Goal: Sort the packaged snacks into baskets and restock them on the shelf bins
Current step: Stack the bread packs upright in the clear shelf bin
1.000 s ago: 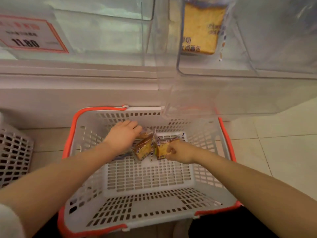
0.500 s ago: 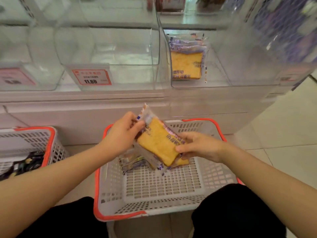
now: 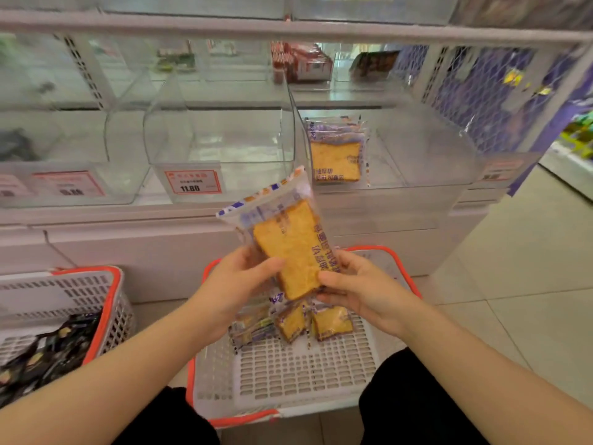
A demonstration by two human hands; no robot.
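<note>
I see both hands, left hand (image 3: pixel 239 277) and right hand (image 3: pixel 356 289), gripping one bread packet (image 3: pixel 285 239) above the middle basket (image 3: pixel 398 268); three packets (image 3: pixel 293 321) lie inside, partly hidden. A second basket (image 3: pixel 109 303) is cut off left.

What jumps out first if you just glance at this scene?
A packaged toast slice, held up in the centre by the left hand and right hand. Below sits an orange-rimmed basket with more packs; behind, a clear shelf bin holds matching toast.
</note>
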